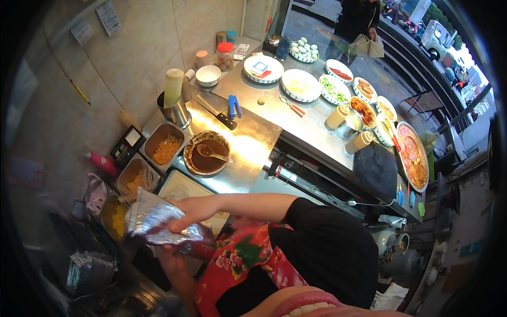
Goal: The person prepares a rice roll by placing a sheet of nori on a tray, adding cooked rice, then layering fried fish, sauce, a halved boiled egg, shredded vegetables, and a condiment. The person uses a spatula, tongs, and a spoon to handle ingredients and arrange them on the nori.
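Note:
A shiny silver foil bag [153, 214] is held tilted in front of my apron, above the left end of the counter. My right hand [193, 214] is closed over its upper side, thumb and fingers pressed on the foil. From below, my left hand [171, 261] supports the same bag, its fingers partly hidden behind it. The bag's contents cannot be seen. Beside it stand metal tubs of orange shreds [166, 149], pale orange food [138, 182] and yellow shreds [117, 219]. A pale board [182, 185] lies partly under my right arm.
Past the board sits a bowl of brown sauce [206, 164] with a ladle. A knife [224, 120] and a blue clip-like tool [234, 106] lie farther off. Plates of toppings [301, 84], squeeze bottles [337, 117] and a large round pan [412, 158] line the right counter. Beyond it stands a person [359, 24].

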Motion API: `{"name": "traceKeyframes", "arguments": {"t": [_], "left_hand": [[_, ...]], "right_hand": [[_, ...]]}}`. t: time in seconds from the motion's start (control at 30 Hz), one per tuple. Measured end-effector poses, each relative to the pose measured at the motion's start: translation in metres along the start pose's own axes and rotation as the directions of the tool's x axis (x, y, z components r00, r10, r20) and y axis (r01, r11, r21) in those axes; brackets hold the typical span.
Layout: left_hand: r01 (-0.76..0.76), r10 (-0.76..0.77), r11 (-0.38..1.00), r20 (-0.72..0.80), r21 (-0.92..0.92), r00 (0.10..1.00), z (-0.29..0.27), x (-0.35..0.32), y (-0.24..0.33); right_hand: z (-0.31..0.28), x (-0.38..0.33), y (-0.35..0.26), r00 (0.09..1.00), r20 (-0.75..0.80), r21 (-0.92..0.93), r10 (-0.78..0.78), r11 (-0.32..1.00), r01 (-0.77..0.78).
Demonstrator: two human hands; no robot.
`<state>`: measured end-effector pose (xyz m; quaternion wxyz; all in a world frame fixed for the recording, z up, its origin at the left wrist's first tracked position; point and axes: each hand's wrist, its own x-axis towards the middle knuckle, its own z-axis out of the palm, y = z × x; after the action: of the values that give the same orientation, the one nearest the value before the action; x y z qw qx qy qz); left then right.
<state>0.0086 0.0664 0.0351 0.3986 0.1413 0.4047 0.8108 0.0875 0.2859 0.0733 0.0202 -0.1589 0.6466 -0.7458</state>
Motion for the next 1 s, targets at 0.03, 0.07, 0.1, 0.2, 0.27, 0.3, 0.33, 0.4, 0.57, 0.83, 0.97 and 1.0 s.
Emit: {"name": "traceKeyframes", "arguments": {"t": [0.03, 0.07, 0.1, 0.2, 0.27, 0.3, 0.33, 0.4, 0.57, 0.83, 0.97, 1.0], "left_hand": [[-0.042, 0.042, 0.999, 0.088, -0.002, 0.995, -0.008, 0.006, 0.000], [0.039, -0.037, 0.997, 0.026, -0.061, 0.999, -0.016, 0.012, 0.000], [0.103, -0.101, 0.987, 0.018, -0.126, 0.995, -0.024, 0.017, -0.001], [0.151, -0.179, 0.959, -0.100, -0.241, 0.979, -0.038, 0.022, -0.010], [0.021, -0.072, 0.984, -0.288, -0.175, 0.955, -0.037, 0.019, -0.016], [0.010, -0.051, 0.991, -0.315, -0.132, 0.948, -0.036, 0.016, -0.016], [-0.028, 0.017, 0.999, -0.281, -0.037, 0.959, -0.033, 0.016, -0.014], [-0.130, 0.148, 0.985, -0.170, 0.111, 0.974, -0.027, 0.017, -0.006], [-0.166, 0.174, 0.985, 0.229, -0.053, 0.958, -0.031, 0.050, 0.027], [0.062, 0.138, 0.913, 0.447, -0.404, 0.884, -0.069, 0.065, 0.037], [-0.247, 0.376, 0.875, -0.264, 0.418, 0.888, -0.081, 0.004, 0.060], [-0.090, 0.450, 0.455, -0.141, 0.886, 0.882, -0.082, -0.008, 0.061]], "right_hand": [[-0.002, 0.006, -0.003, 0.996, -0.034, -0.097, 0.078, 0.992, -0.081], [-0.002, 0.009, -0.004, 0.986, -0.077, -0.193, 0.149, 0.968, -0.161], [-0.002, 0.015, -0.003, 0.984, -0.104, -0.237, 0.145, 0.957, -0.166], [0.006, 0.016, 0.015, 0.969, -0.146, -0.236, 0.197, 0.945, -0.228], [0.018, 0.013, 0.033, 0.962, -0.221, -0.143, 0.161, 0.970, -0.195], [0.024, 0.009, 0.043, 0.972, -0.152, 0.138, 0.177, 0.978, -0.156], [0.028, 0.007, 0.051, 0.963, -0.068, 0.385, 0.260, 0.898, -0.216], [0.028, 0.005, 0.063, 0.960, 0.027, 0.425, 0.280, 0.866, -0.264], [0.002, 0.028, 0.076, 0.900, 0.260, 0.522, 0.349, 0.734, -0.435], [-0.010, 0.000, 0.086, 0.869, 0.161, 0.705, 0.469, 0.561, -0.433], [-0.031, -0.049, 0.066, 0.865, -0.031, 0.755, 0.501, 0.579, -0.309], [-0.041, -0.047, 0.057, 0.892, -0.031, 0.800, 0.451, 0.547, -0.249]]}}
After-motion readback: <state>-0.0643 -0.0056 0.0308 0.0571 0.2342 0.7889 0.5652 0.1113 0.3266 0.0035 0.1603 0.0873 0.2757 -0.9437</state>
